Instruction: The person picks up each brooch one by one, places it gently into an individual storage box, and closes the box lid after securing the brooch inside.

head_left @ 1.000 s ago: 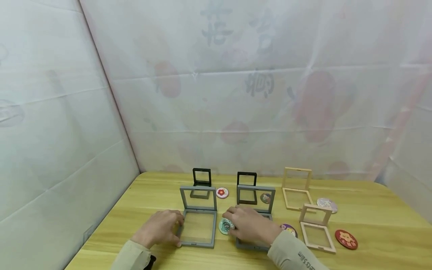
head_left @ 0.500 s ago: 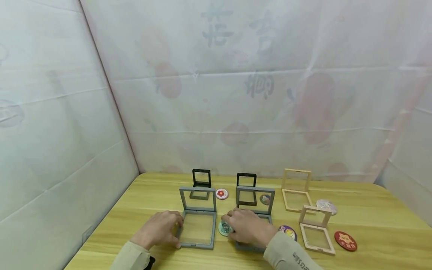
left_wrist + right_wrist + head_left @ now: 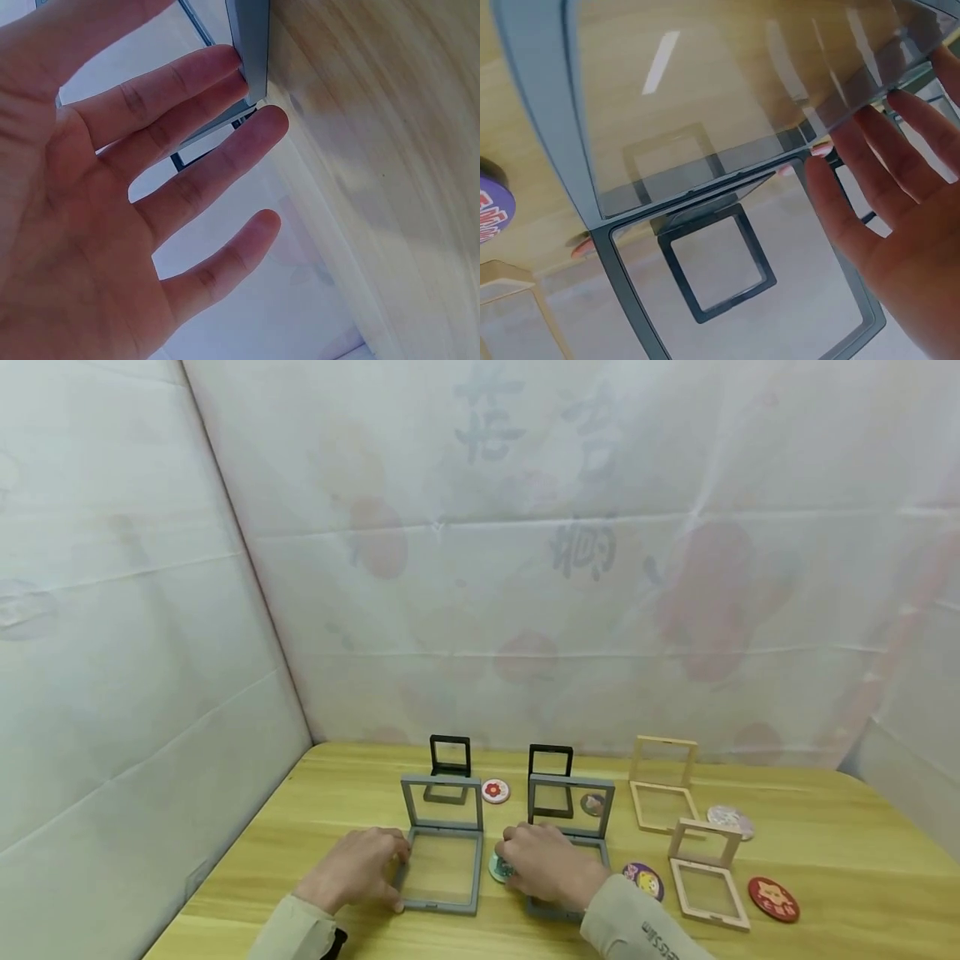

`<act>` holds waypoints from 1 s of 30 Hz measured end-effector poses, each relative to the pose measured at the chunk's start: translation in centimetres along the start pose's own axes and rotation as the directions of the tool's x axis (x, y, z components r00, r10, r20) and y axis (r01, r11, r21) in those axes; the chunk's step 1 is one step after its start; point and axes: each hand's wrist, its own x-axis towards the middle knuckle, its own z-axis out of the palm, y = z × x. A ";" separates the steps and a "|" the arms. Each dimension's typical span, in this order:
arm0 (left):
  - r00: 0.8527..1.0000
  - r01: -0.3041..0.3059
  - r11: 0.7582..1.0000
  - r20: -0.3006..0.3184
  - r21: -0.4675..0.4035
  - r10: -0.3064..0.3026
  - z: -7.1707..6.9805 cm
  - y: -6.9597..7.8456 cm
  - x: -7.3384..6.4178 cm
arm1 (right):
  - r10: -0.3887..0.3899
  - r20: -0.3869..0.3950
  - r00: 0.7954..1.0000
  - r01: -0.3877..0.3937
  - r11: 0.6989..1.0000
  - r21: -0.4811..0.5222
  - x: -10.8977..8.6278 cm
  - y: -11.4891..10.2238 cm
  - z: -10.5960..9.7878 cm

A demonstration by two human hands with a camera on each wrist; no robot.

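Observation:
Left of centre in the head view, a grey hinged display frame (image 3: 441, 907) lies with one half flat and its clear-windowed other half raised. My left hand (image 3: 363, 868) rests at its left side. The left wrist view shows nearly straight fingers (image 3: 217, 161), two tips right at the grey edge (image 3: 251, 45). A second grey display frame (image 3: 609, 806) stands hinged apart to the right. My right hand (image 3: 551, 864) lies over its left side, fingers loosely extended. Its fingertips reach over a round green badge (image 3: 497, 867) between the frames, partly hiding it.
Two small black frames (image 3: 450, 739) (image 3: 551, 748) stand behind. At right are a yellow frame (image 3: 665, 741) and a beige frame (image 3: 716, 916). Round badges lie about: flower (image 3: 495, 791), purple (image 3: 645, 880), pale (image 3: 730, 821), red (image 3: 774, 899). White cloth walls (image 3: 480, 610) enclose the wooden table (image 3: 330, 810).
My right hand and sleeve have shifted slightly left, so fingers cover more of the green badge and more of the purple badge shows. My left hand stays at its frame.

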 end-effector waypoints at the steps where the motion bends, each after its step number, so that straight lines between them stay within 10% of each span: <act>1: 1.000 0.001 1.000 -0.003 0.004 -0.001 0.0 0.0 0.0 | -0.003 -0.010 1.000 0.003 1.000 -0.001 0.0 0.0 0.0; 30: 1.000 0.025 1.000 -0.010 -0.001 -0.025 0.4 0.1 0.1 | 0.065 -0.082 0.995 -0.064 0.998 0.017 0.7 -1.2 0.7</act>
